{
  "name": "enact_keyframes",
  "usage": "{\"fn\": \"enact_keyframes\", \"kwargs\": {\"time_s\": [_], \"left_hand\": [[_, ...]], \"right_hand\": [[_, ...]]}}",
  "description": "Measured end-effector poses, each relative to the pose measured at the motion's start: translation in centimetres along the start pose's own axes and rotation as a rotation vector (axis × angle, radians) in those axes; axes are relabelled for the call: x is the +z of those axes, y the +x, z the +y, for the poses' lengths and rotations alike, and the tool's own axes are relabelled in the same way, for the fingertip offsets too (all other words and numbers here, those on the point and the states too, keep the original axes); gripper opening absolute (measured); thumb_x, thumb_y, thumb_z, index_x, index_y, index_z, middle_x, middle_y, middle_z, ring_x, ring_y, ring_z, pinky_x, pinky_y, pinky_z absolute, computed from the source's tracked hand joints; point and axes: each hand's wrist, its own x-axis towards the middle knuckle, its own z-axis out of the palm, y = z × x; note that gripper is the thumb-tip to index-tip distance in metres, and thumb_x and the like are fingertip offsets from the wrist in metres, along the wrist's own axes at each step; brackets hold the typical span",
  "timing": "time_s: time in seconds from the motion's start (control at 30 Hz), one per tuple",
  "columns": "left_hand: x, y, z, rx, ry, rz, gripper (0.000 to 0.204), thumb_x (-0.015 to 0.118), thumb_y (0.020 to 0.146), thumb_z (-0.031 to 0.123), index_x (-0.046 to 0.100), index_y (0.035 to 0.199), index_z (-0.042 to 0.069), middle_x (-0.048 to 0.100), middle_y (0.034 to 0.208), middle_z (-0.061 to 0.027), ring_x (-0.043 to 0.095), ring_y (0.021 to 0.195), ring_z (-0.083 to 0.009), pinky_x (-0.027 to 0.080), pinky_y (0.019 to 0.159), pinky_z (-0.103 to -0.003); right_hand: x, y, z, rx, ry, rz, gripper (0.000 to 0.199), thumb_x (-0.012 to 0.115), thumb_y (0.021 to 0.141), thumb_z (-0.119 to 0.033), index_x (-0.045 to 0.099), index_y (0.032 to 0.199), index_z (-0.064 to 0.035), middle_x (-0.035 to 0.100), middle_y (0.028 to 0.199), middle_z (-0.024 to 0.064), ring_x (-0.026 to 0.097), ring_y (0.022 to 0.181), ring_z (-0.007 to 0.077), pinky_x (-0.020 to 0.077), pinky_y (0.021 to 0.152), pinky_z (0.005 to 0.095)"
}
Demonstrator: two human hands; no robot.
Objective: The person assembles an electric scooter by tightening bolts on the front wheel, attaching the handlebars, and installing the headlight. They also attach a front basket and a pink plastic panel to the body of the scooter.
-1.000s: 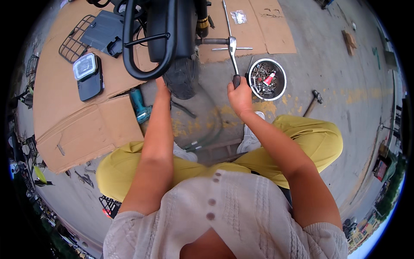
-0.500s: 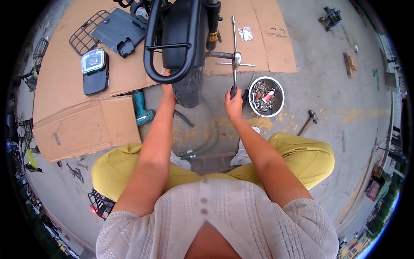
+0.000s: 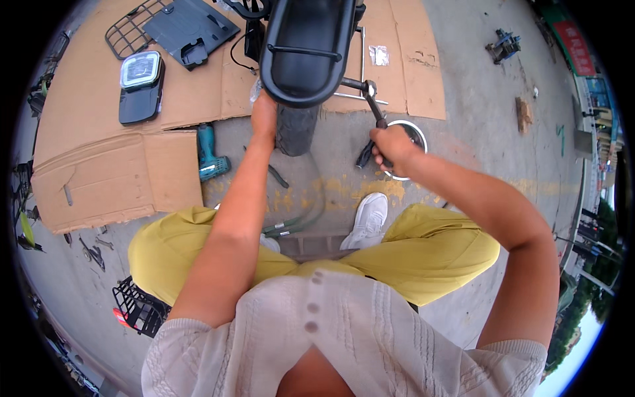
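Note:
I squat in front of a black scooter rear end (image 3: 309,46) with its black tyre (image 3: 296,127) on the concrete. My left hand (image 3: 264,116) presses against the left side of the tyre, just under the black body. My right hand (image 3: 391,147) is shut on the black grip of a cross-shaped metal wrench (image 3: 370,99), whose other end meets the scooter's right side. The wrench's far arms lie over the cardboard.
Flattened cardboard sheets (image 3: 92,178) cover the ground to the left and behind. On them lie a headlight unit (image 3: 140,86), a grey panel (image 3: 190,28) and a wire rack (image 3: 135,30). A teal power drill (image 3: 210,153) lies left of the tyre. A round metal bowl (image 3: 415,135) sits behind my right hand.
My right hand has swung the wrench from upright to a slant, handle lower and to the right. My head has moved closer to the scooter. The left hand stays on the tyre.

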Motion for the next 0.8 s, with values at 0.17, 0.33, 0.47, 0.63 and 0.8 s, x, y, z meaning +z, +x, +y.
{"fn": "enact_keyframes", "kwargs": {"time_s": [0.17, 0.33, 0.47, 0.63, 0.8], "left_hand": [[-1.4, 0.3, -1.1, 0.035, -0.151, -0.058, 0.027, 0.054, 0.091, 0.025, 0.064, 0.1, 0.002, 0.069, 0.087, -0.0126, 0.062, 0.082, -0.0211, 0.045, 0.073, -0.037], [0.5, 0.5, -3.4, -0.121, -0.383, -0.025, 0.023, 0.053, 0.094, 0.023, 0.059, 0.097, 0.002, 0.063, 0.089, -0.0053, 0.057, 0.083, -0.0166, 0.044, 0.079, -0.033], [0.8, -0.8, 0.3, 0.014, -0.162, -0.018, 0.025, 0.053, 0.094, 0.024, 0.059, 0.097, 0.0, 0.063, 0.084, -0.0052, 0.058, 0.081, -0.0174, 0.045, 0.076, -0.033], [-0.3, -0.4, 1.8, -0.022, 0.159, 0.042, 0.037, 0.053, 0.093, 0.033, 0.059, 0.092, -0.003, 0.066, 0.081, -0.024, 0.064, 0.079, -0.0413, 0.049, 0.07, -0.048], [-0.4, -1.5, 6.0, 0.014, 0.522, 0.078, 0.036, 0.053, 0.092, 0.033, 0.058, 0.091, -0.003, 0.065, 0.082, -0.0285, 0.063, 0.081, -0.0452, 0.049, 0.074, -0.053]], "right_hand": [[1.5, 1.4, 4.2, -0.219, 0.004, 0.121, 0.016, 0.053, 0.087, -0.016, 0.046, 0.085, -0.0018, 0.048, 0.061, 0.0066, 0.044, 0.04, 0.0167, 0.0339, 0.037, 0.0326], [4.6, 12.2, 14.2, -0.651, -0.246, 0.546, 0.025, 0.057, 0.09, -0.023, 0.048, 0.094, 0.0002, 0.06, 0.066, 0.0181, 0.061, 0.05, 0.0326, 0.0481, 0.048, 0.0439], [6.8, 15.4, 14.3, -0.659, -0.144, 0.683, 0.029, 0.059, 0.087, -0.025, 0.049, 0.097, -0.0002, 0.059, 0.076, 0.0293, 0.059, 0.076, 0.049, 0.046, 0.065, 0.0511], [7.4, 18.1, 15.7, -0.814, -0.181, 0.684, 0.028, 0.058, 0.088, -0.022, 0.045, 0.1, 0.0, 0.059, 0.068, 0.0225, 0.06, 0.054, 0.0383, 0.0471, 0.05, 0.0454], [4.0, 13.4, 13.7, -0.578, -0.18, 0.335, 0.021, 0.053, 0.091, -0.017, 0.041, 0.095, -0.0006, 0.051, 0.058, 0.0105, 0.051, 0.037, 0.0211, 0.0408, 0.033, 0.0354]]}}
